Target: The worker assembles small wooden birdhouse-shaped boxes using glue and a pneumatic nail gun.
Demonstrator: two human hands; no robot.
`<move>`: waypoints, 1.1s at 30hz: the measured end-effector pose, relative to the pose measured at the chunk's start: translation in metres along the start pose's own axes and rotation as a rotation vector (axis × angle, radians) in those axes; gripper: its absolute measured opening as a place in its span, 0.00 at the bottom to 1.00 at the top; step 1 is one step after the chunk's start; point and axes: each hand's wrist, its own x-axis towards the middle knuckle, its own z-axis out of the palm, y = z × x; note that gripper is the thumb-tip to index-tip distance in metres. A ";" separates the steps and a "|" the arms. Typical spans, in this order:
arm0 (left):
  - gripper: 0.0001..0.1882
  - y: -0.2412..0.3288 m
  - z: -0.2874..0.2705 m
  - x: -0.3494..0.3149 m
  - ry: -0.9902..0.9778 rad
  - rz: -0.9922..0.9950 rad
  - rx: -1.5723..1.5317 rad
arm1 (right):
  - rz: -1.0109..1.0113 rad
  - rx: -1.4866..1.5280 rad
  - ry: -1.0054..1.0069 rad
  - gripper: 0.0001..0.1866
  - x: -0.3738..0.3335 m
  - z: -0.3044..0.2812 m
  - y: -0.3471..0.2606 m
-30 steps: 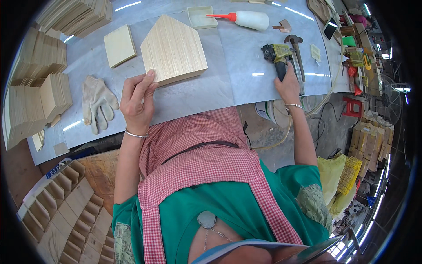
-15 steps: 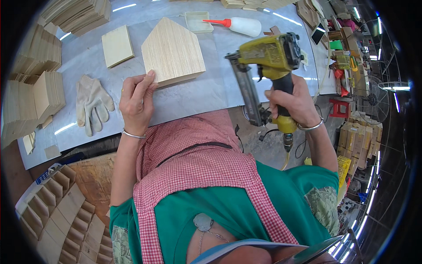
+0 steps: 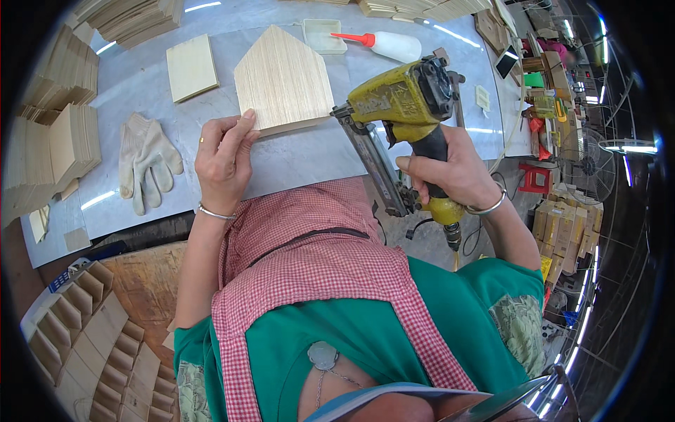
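A yellow and black pneumatic nail gun [image 3: 401,102] is in my right hand [image 3: 453,169], fingers wrapped round its black handle. Its nose is at the right edge of a pale wooden house-shaped piece [image 3: 285,79]; whether the two touch I cannot tell. The thumb and fingers of my left hand [image 3: 225,162] pinch that piece at its lower left corner. A rectangular wooden board [image 3: 192,68] lies left of it on the grey table. Beyond are a white glue bottle with a red nozzle [image 3: 394,46] and a shallow pale tray [image 3: 325,36].
A white work glove [image 3: 148,162] lies on the table [image 3: 309,165] left of my hand. Stacks of thin wooden boards [image 3: 74,144] line the left side and far edge. Assembled wooden pieces [image 3: 105,337] stand at lower left. An air hose fitting [image 3: 452,235] hangs below the nail gun.
My right hand has brought the nail gun left, its nose now at the wooden piece's right edge. My left hand keeps its pinch on the corner.
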 end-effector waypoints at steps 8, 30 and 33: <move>0.14 -0.001 0.000 0.000 -0.004 0.008 0.007 | 0.030 -0.007 0.026 0.13 -0.001 0.003 -0.002; 0.14 0.000 0.002 0.000 0.031 -0.005 -0.041 | -0.015 -0.156 -0.091 0.15 0.013 0.026 -0.029; 0.14 0.000 0.002 0.001 0.032 -0.003 -0.045 | -0.012 -0.216 -0.090 0.15 0.014 0.024 -0.028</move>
